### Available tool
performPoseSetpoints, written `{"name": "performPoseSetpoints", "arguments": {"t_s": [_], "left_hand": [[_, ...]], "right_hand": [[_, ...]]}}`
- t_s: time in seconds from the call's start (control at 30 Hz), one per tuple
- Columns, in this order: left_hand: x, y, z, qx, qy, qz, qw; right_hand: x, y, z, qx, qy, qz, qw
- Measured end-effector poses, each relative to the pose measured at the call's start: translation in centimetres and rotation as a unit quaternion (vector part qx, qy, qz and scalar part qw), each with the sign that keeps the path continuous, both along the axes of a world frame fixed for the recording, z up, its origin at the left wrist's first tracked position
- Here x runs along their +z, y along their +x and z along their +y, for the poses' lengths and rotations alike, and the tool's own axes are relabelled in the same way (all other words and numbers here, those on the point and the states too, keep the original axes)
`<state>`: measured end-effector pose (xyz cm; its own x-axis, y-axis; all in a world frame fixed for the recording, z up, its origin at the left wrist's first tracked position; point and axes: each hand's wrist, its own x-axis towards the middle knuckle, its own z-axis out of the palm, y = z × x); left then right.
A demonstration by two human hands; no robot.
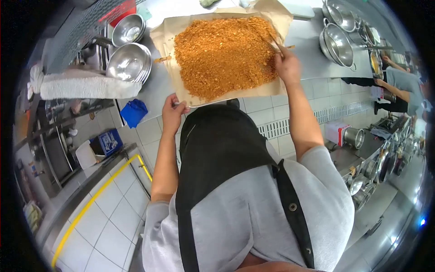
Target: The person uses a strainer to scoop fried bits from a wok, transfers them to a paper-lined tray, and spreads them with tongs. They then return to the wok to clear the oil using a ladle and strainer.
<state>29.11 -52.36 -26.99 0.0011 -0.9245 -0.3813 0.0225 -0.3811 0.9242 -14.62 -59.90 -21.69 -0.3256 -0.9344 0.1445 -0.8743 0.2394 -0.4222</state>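
Pinching chopsticks [275, 41], the right hand [286, 65] works crumbs [224, 56] already spread evenly, the left hand [173, 112] clamping the paper [162, 35] at its near edge

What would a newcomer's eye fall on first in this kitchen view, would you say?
The heap of orange-brown crumbs spread over brown paper on the steel counter draws the eye first. The right hand holds chopsticks at its right edge, while the left hand grips the paper's near edge. Stacked steel bowls sit to the left.
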Motion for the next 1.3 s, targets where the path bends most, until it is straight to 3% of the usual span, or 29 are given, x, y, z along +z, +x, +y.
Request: {"name": "performPoseSetpoints", "arguments": {"t_s": [0.27, 0.53, 0.57, 0.8, 0.9, 1.07, 1.3], "left_hand": [[0.2, 0.7, -0.5, -0.034, 0.019, -0.012, 0.999], [-0.2, 1.0, -0.5, -0.034, 0.002, 0.007, 0.999], [-0.2, 1.1, -0.5, -0.042, 0.009, 0.021, 0.999], [-0.1, 1.4, -0.4, -0.045, 0.008, 0.035, 0.998], [0.1, 1.4, -0.1, -0.036, 0.002, 0.045, 0.998], [-0.4, 1.3, -0.2, -0.026, 0.003, 0.044, 0.999], [0.0, 1.0, -0.1, -0.022, -0.010, -0.005, 1.000]], "right_hand": [[0.3, 9.0, 4.2, 0.047, -0.006, -0.109, 0.993], [1.2, 18.8, 5.0, 0.132, -0.008, -0.057, 0.990], [1.3, 19.5, 4.7, 0.132, 0.044, -0.046, 0.989], [1.9, 18.8, 4.0, 0.193, 0.013, -0.035, 0.980], [1.9, 18.6, 0.8, 0.232, 0.023, 0.043, 0.971], [2.0, 18.5, -4.7, 0.211, 0.022, 0.056, 0.976], [1.0, 19.1, -6.6, 0.188, 0.035, 0.038, 0.981]]}}
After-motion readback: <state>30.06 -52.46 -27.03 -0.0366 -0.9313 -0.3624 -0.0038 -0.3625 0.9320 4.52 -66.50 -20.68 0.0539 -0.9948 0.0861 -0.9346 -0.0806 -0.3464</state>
